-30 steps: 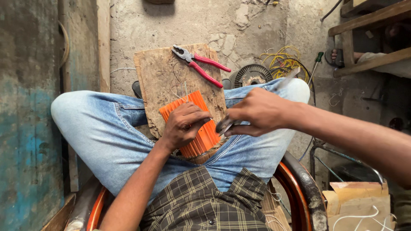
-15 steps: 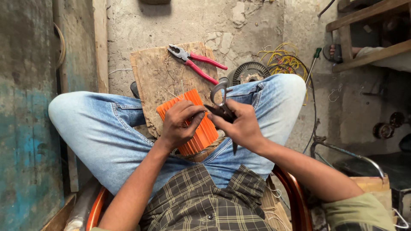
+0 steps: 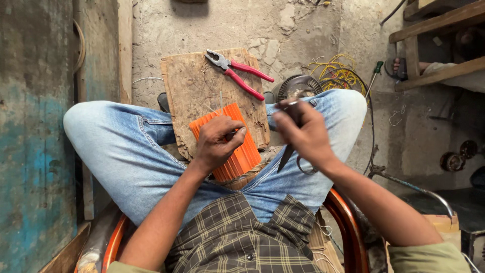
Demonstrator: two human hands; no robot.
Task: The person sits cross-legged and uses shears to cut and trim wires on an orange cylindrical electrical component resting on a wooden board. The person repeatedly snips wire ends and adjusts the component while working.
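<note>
My left hand point(image 3: 218, 142) presses down on a stack of orange ribbed strips point(image 3: 235, 152) that rests on a worn wooden board point(image 3: 194, 86) across my lap. My right hand point(image 3: 302, 132) hovers just right of the stack, closed around a pair of dark scissors point(image 3: 286, 154) whose blades point down and whose loop handle hangs below the palm. Red-handled pliers point(image 3: 241, 75) lie on the far end of the board, apart from both hands.
I sit cross-legged in jeans on a chair with an orange rim point(image 3: 347, 222). A tangle of yellow wire point(image 3: 337, 74) and a round metal part point(image 3: 298, 87) lie on the concrete floor beyond my right knee. A blue painted wall point(image 3: 30, 136) stands at left, wooden shelving point(image 3: 439, 25) at upper right.
My right hand drew back from over the orange stack toward the right and rose slightly, now holding the scissors with blades down. My left hand stayed on the stack.
</note>
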